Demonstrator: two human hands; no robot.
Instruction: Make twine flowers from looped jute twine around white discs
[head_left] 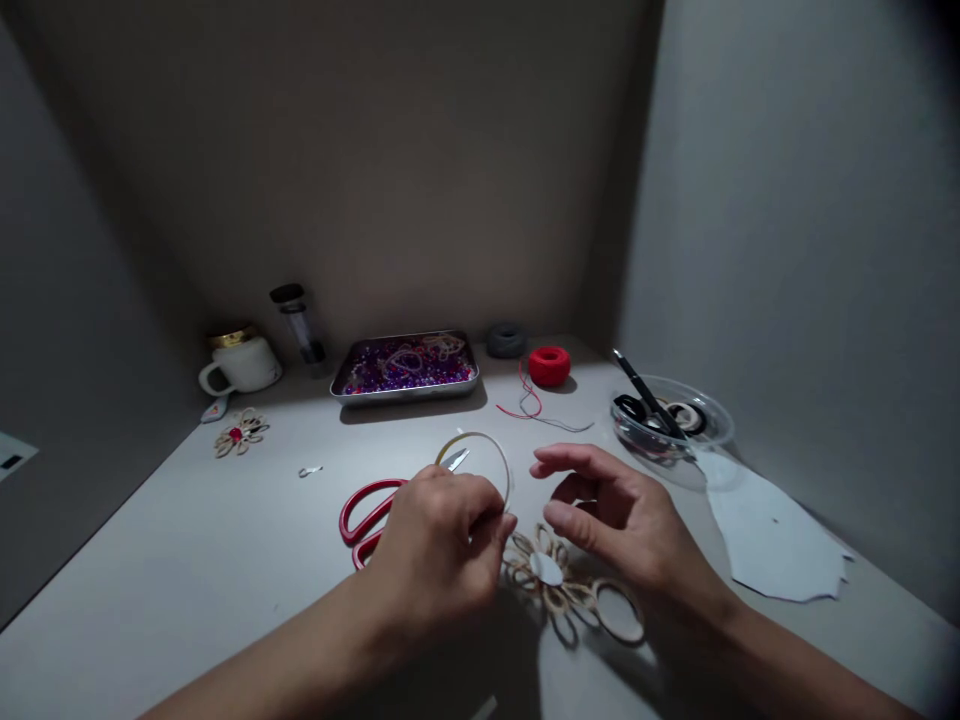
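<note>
My left hand (pixel 448 535) is closed, with thumb and fingers pinched at the lower right end of a thin pale cord (pixel 491 440). That cord arches up and over behind the fingers in a loop. Red-handled scissors (pixel 367 515) lie under and beside the left hand, partly hidden, with the blade tip showing inside the arch. To the right, my right hand (pixel 611 510) is open, its fingers curved and apart, with nothing visible in them. A flower of twine loops (pixel 564 603) with a white round centre lies just below and between both hands.
Along the back stand a white mug (pixel 251 365), a dark-capped tube (pixel 300 330), a metal tray (pixel 409 398) of purple beads, and grey (pixel 506 340) and red yarn rolls (pixel 550 366). At right are a clear bowl (pixel 720 425) with a pen (pixel 646 392) and cut white sheet (pixel 772 540).
</note>
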